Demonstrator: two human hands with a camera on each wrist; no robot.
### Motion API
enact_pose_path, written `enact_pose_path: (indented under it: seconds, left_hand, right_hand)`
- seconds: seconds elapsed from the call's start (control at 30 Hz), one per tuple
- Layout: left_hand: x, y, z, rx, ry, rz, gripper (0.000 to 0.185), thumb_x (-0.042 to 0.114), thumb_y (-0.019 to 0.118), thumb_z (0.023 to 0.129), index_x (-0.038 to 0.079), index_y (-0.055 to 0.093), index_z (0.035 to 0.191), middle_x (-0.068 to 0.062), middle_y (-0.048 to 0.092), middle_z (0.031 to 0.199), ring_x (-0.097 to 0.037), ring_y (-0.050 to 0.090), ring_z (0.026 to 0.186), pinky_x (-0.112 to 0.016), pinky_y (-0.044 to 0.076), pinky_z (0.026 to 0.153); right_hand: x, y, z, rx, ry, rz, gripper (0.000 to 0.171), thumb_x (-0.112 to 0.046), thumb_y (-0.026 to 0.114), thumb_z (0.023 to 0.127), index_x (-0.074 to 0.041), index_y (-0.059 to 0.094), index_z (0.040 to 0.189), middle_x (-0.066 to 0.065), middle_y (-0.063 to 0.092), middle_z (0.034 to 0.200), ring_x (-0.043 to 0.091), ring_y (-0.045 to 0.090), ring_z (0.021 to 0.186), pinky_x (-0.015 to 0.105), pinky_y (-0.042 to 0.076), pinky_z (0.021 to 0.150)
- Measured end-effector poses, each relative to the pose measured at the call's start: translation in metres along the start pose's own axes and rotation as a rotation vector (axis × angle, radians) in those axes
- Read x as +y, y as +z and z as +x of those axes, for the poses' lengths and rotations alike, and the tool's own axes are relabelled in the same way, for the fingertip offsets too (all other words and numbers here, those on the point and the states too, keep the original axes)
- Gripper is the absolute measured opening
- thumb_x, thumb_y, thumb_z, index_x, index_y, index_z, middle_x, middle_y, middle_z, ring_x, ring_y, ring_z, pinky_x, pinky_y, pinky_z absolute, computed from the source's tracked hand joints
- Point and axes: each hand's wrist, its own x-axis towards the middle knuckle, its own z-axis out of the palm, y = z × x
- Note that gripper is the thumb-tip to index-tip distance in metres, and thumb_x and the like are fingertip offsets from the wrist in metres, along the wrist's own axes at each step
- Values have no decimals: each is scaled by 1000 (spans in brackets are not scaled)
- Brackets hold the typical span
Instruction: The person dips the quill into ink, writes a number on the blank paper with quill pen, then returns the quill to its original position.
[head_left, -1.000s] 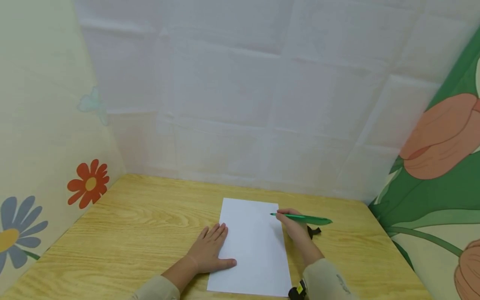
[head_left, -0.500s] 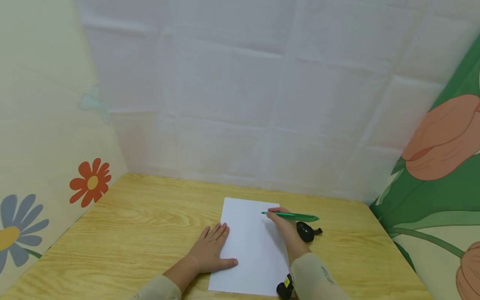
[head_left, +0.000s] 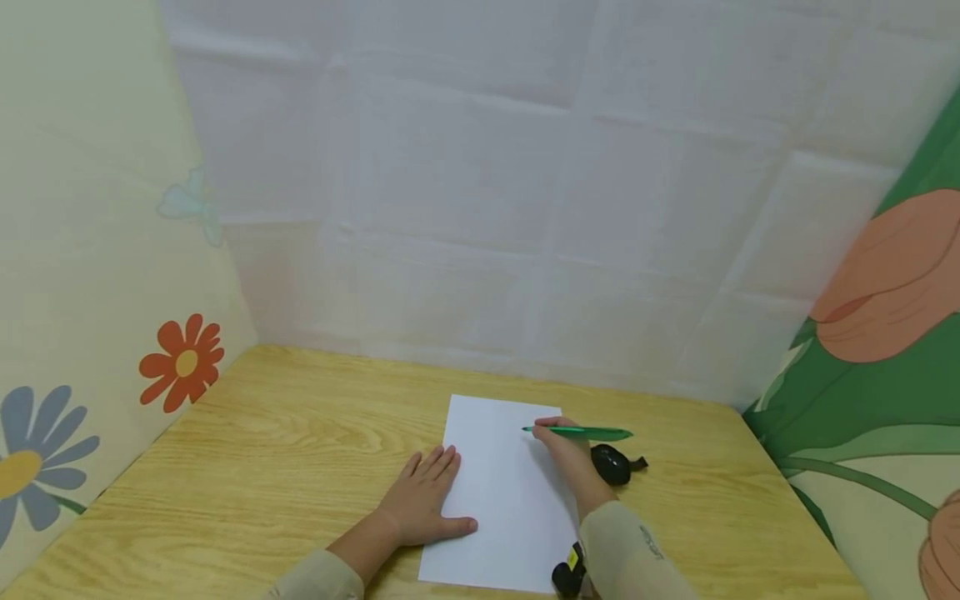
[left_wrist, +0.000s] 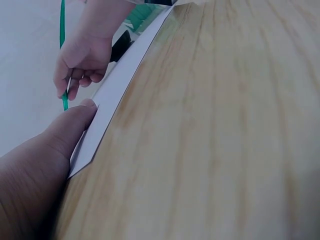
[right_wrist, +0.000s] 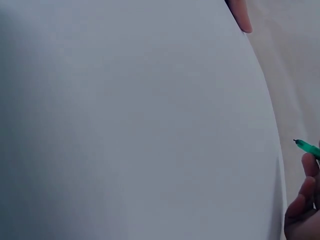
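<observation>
Head view shows my left hand [head_left: 420, 500] lying flat with fingers straight, pressing the left edge of the white sheet of paper [head_left: 502, 492] against the wooden table [head_left: 262, 450], thumb stretched out onto the sheet. My right hand [head_left: 567, 454] is curled round the green pen [head_left: 581, 432], which lies almost level with its tip pointing left over the upper right part of the paper; I cannot tell whether the tip touches the sheet. From my left wrist I see my thumb [left_wrist: 75, 122] on the paper's edge [left_wrist: 120, 85] and my right hand [left_wrist: 82, 60] pinching the pen [left_wrist: 62, 50] just beyond it. A small black object [head_left: 611, 463] sits on the table just right of my right hand, beside the paper.
</observation>
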Motion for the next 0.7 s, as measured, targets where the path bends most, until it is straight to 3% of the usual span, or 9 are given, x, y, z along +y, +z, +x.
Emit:
enact_pose_path:
  seconds: [0.4,0.7]
  left_hand:
    - [0,0,0,26,20,-10,108,78,51,82,-1,29,152,-15,25,162,-32,18,152,-56,10,121]
    - [0,1,0,16,11,13,107,78,51,82,1,28,153,-14,25,162,-31,18,152,-55,10,122]
  right_hand:
    - [2,0,0,9,26,-38,24,-18,72,83,-3,71,102,7,69,96,17,54,83,25,41,69]
    - [4,1,-1,7,0,-53,23,-17,72,83,-2,71,102,13,70,105,20,58,90,23,42,72]
